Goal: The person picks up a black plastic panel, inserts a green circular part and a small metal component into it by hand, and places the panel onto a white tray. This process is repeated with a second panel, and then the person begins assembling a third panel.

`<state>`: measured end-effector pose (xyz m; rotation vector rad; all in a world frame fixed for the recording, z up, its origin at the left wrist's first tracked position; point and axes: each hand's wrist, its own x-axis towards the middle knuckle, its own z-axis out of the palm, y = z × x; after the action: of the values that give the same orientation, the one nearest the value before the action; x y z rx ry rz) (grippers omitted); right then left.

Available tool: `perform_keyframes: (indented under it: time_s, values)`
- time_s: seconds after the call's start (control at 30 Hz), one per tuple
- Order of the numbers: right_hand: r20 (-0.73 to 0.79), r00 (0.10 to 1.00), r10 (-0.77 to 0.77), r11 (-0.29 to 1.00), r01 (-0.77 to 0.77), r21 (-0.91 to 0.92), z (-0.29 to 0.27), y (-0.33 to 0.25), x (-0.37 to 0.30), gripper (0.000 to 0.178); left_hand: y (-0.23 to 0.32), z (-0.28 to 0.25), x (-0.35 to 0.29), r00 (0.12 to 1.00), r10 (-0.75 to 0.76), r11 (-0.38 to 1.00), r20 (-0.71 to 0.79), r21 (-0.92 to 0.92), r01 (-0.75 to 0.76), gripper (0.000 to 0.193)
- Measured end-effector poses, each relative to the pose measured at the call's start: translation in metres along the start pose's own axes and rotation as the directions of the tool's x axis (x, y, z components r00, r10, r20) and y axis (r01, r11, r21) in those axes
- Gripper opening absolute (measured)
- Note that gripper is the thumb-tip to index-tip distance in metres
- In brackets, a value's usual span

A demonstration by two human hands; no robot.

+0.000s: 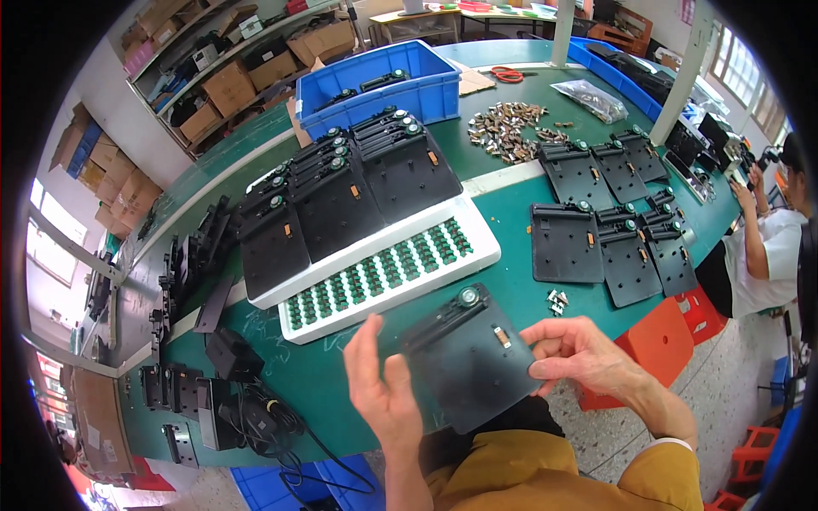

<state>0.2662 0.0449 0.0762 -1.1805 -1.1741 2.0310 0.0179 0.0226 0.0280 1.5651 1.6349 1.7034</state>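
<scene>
A flat black plastic plate [469, 375] is tilted in front of me, over the table's near edge. It has a raised bar along its top edge, a round silvery-green part at one corner and a small orange-and-metal piece set in its face. My right hand [584, 358] pinches the plate's right edge between thumb and fingers. Beside the left edge is my left hand [383, 383], its fingers apart and holding nothing. Just beyond the plate lies a white foam tray [487, 241] with rows of small green parts [379, 277]. A few small metal pieces [557, 301] rest to the right.
Similar black plates lie stacked on foam [328, 213] at the back and in a group [567, 243] at right. Behind are a blue bin [379, 102] and a pile of metal pieces [507, 129]. Cables [264, 417] hang front left. A co-worker [767, 247] sits at right near a red stool [660, 341].
</scene>
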Motion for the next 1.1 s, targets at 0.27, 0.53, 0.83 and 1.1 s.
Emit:
perform_keyframes:
  time_s: [0.27,0.53,0.83,1.1]
  values:
    - [-0.130,0.942,-0.308,0.943,0.284,-0.174,-0.024,-0.066,0.028,0.037,-0.020,-0.008,-0.004,0.994,-0.081,0.984,0.071,0.167,0.068,0.041]
    - [-0.194,0.927,-0.320,0.932,0.271,-0.241,-0.030,-0.080,0.064,0.030,-0.022,-0.007,-0.010,0.979,0.000,0.943,0.202,0.325,-0.067,0.040]
    - [-0.168,0.937,-0.306,0.939,0.269,-0.213,-0.035,-0.076,0.072,0.033,-0.026,-0.005,-0.014,0.963,0.038,0.911,0.267,0.388,-0.143,0.040]
    - [-0.172,0.934,-0.314,0.942,0.284,-0.177,-0.038,-0.077,0.059,0.037,-0.022,-0.004,-0.014,0.962,0.046,0.906,0.269,0.394,-0.153,0.036]
